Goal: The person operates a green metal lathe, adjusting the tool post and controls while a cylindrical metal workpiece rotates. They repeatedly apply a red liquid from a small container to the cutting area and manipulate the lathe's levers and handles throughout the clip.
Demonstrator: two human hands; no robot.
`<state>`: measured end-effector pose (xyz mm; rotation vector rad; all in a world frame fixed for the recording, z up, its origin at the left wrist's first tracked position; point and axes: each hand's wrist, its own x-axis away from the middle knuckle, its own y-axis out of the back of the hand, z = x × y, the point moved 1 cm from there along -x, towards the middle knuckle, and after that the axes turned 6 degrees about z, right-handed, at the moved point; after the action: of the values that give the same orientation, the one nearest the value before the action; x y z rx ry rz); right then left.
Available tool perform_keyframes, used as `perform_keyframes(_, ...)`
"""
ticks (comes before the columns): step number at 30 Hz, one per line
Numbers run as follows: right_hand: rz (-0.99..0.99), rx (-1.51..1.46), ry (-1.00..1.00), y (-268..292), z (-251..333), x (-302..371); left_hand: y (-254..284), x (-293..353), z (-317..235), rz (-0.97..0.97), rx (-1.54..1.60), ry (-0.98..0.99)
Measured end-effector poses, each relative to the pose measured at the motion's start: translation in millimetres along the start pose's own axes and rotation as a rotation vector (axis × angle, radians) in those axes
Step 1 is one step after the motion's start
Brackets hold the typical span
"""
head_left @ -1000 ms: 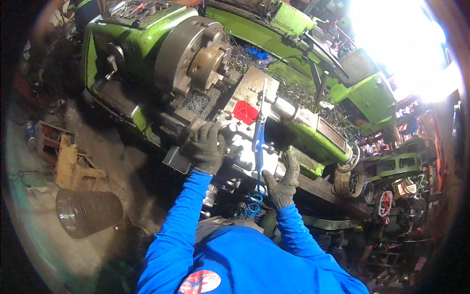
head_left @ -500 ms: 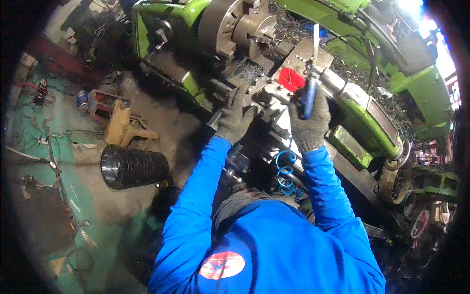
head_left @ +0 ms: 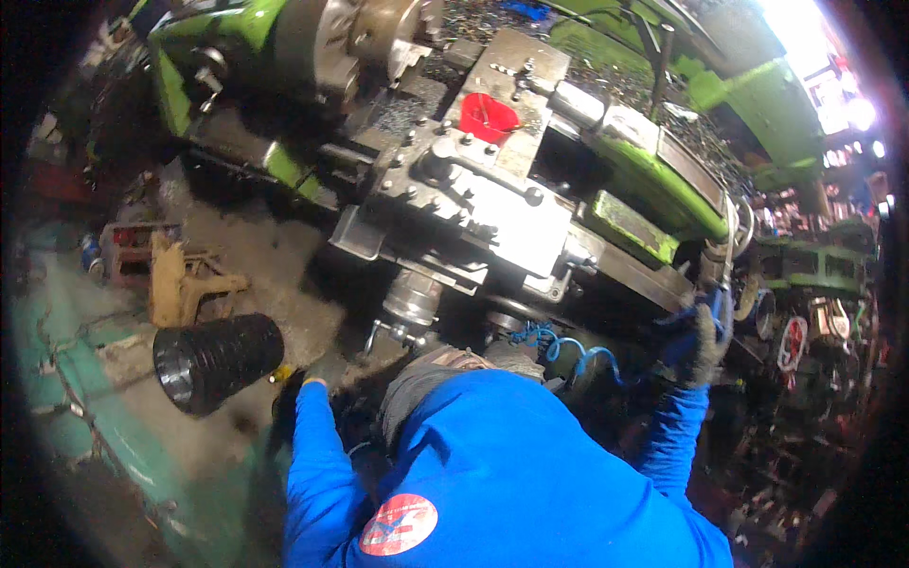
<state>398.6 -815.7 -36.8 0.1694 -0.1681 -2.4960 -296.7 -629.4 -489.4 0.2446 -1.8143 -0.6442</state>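
My right hand (head_left: 704,352), in a grey work glove, is out at the right, below the lathe tailstock's handwheel (head_left: 743,227). It is closed around a blue air blow gun (head_left: 723,317), smeared by motion. A blue coiled hose (head_left: 568,343) stretches toward it from beneath the carriage. My left hand (head_left: 329,367) is low at the left, near the round handwheel hub (head_left: 413,299); its dark, blurred fingers cannot be made out. Ahead, the lathe's tool post (head_left: 440,163) with its long lever stands uncovered, and a red funnel-like cup (head_left: 488,117) sits behind it.
The lathe chuck (head_left: 317,43) is at the upper left, with metal chips (head_left: 696,128) along the far bed. A black ribbed cylinder (head_left: 220,360) lies on the floor at left, beside a tan stand (head_left: 189,281). Green machine parts (head_left: 814,265) stand at the right.
My right hand has swung from the tool post out to the right with the air blow gun. My left hand has come off the carriage and down to the left. The view has shifted.
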Motion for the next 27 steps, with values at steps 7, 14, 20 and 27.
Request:
perform_keyframes(7,-0.283,0.731,0.178,156.6,136.9,37.6,39.5,32.9,-23.0,0.229,-0.357,-0.15)
perform_keyframes(14,-0.512,0.881,0.677,5.2,84.4,24.5,121.2,-23.3,-42.8,0.087,-0.693,-0.246)
perform_keyframes(20,-0.026,0.881,0.429,-201.6,-57.2,-32.2,117.8,-15.4,-37.4,0.042,-0.53,-0.129)
perform_keyframes(27,0.027,0.995,0.098,-190.8,-98.5,-42.1,104.5,21.8,-44.8,-0.005,-0.305,-0.112)
